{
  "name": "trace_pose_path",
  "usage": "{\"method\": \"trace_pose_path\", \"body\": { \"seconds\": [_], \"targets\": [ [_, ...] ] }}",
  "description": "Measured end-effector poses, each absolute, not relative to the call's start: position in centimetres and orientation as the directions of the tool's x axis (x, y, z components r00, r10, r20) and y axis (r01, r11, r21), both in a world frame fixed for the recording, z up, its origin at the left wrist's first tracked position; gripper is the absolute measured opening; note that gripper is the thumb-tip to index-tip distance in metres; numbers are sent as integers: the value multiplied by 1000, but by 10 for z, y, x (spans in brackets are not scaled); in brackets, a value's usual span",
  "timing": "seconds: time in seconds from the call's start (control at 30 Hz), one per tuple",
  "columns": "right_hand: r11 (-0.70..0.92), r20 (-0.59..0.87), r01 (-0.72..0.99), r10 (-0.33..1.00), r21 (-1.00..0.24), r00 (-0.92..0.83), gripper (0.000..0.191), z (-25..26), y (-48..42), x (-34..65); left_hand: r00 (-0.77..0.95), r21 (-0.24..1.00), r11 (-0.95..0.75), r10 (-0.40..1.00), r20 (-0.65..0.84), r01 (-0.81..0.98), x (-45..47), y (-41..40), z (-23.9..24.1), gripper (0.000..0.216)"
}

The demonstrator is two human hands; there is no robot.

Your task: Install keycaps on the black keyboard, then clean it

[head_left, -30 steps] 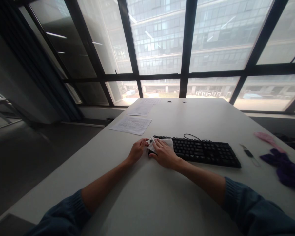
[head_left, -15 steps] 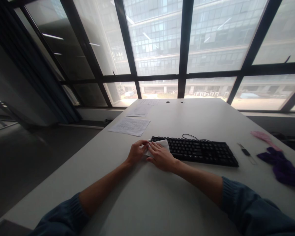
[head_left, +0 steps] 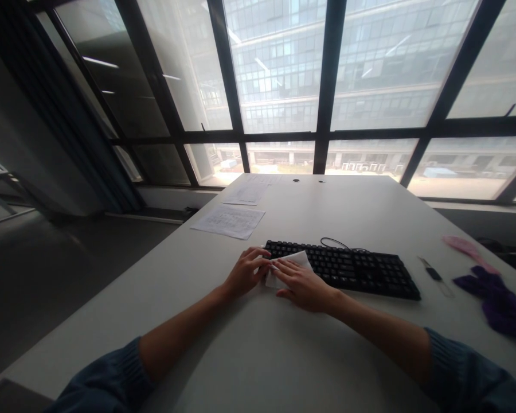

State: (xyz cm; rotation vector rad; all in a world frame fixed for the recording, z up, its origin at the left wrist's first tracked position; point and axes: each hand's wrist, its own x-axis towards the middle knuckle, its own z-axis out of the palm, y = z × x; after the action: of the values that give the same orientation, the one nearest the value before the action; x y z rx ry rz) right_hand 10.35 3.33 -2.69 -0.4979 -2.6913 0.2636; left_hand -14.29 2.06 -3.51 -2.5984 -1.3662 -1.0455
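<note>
A black keyboard (head_left: 361,272) lies at a slant on the white table, its left end in front of my hands. My left hand (head_left: 246,274) curls its fingers around that left end, the fingertips close to a folded white tissue (head_left: 300,259). With fingers stretched out, my right hand (head_left: 307,287) presses this tissue onto the front left keys and holds it there. Part of the tissue hangs over the keyboard's front edge between my hands. My palms and the keys under the tissue are hidden.
Printed sheets (head_left: 230,222) lie on the table (head_left: 258,355) beyond my left hand. Right of the keyboard are a small dark-handled tool (head_left: 433,273), a pink cloth (head_left: 464,246) and a purple cloth (head_left: 499,298). A cable (head_left: 333,241) loops behind the keyboard. Windows stand past the far edge.
My right hand has slid to the right and slightly nearer along the keyboard, taking the tissue with it. My left hand has shifted slightly right at the keyboard's left end.
</note>
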Motion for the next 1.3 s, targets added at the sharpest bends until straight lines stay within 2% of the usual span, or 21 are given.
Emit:
{"method": "trace_pose_path", "body": {
  "seconds": [0.13,0.37,0.57,0.67,0.83,1.07,1.2,1.3],
  "targets": [
    [923,365,308,375,-229,-852,65,-30,32,104,469,226,-684,667,579,694,-142,21,-33,20],
    [930,394,333,367,-154,-842,68,-32,32,92,452,188,-680,643,618,709,-147,24,-32,20],
    [904,475,406,419,-137,-774,37,-34,36,98,513,103,-686,626,587,720,-147,23,-33,18],
    [903,512,414,411,-115,-754,34,-39,41,101,523,91,-689,623,581,719,-145,23,-32,18],
    [898,520,427,417,-109,-745,36,-44,46,104,474,173,-686,641,604,707,-142,23,-34,17],
    [874,500,470,464,-124,-731,34,-40,45,108,267,372,-609,707,655,701,-143,30,-41,19],
    [862,498,485,488,-147,-717,30,-40,45,109,261,396,-606,719,644,690,-142,30,-42,19],
    [872,480,478,467,-107,-743,34,-40,45,108,322,371,-643,702,636,670,-140,29,-41,18]
  ]
}}
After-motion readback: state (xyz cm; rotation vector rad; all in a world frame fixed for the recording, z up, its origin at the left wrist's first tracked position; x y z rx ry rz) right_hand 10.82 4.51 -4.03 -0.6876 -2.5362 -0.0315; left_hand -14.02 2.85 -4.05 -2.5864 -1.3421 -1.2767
